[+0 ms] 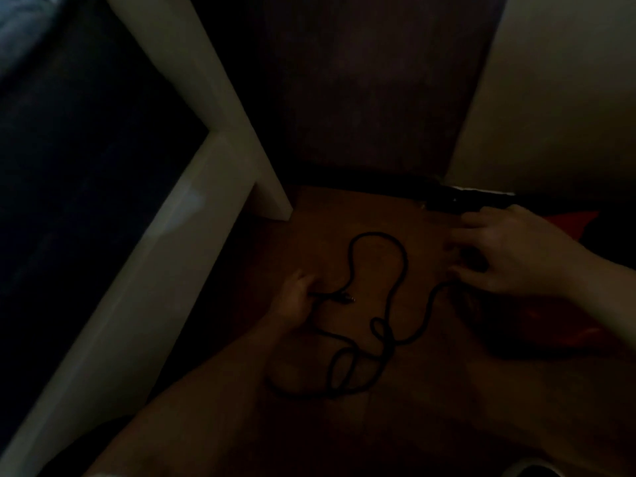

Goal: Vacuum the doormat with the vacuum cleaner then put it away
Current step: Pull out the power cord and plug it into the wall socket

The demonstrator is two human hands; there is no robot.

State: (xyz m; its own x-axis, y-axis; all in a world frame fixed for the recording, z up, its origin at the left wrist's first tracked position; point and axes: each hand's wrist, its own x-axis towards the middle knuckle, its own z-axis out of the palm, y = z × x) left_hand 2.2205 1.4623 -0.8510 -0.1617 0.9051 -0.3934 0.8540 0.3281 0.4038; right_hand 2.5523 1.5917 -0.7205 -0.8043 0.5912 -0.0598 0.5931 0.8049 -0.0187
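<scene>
- L hand (292,297) fingers: bunched, seem to pinch thin black power cord (402,266) just behind its plug (347,298); too dim to be sure.
- R hand (516,256) fingers: curled, thumb & index closing on same cord, far R of white frame post (241,149).
- Cord betw. hands: loose loops w/ a tangle on brown wood floor (344,215), below-R of post.
- Red-and-black vacuum cleaner (585,220): far R of post, under R wrist, mostly in shadow. Doormat: can't tell.
- Risk: pulling the ends apart prob. tightens tangle into a knot; in this dim light a loop could snag post's foot, or plug slip free.
</scene>
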